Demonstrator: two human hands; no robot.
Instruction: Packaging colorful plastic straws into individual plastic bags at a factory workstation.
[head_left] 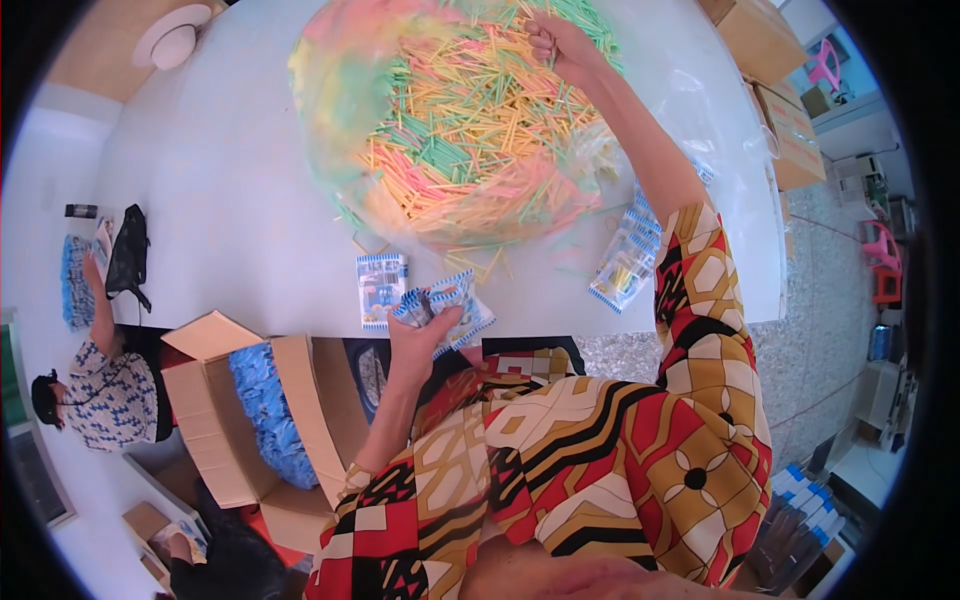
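Note:
My left hand [428, 338] is closed around a blue-and-white plastic packet [460, 300] near the table's front edge. Beside it, a similar packet [381, 289] lies flat on the table. Farther away, a big clear plastic bag [345, 170] lies spread wide, heaped with thin yellow, pink and green sticks [480, 120]. Over the far right of that heap, my right hand [562, 47] has its fingers curled together. What is between those fingertips is too small to make out.
More packets [625, 265] lie right of the bag on the white table [230, 200]. At the front left stands an open cardboard box [210, 435] with blue packets inside. Cartons [790, 135] stand at the right. Another person [115, 395] works at the far left.

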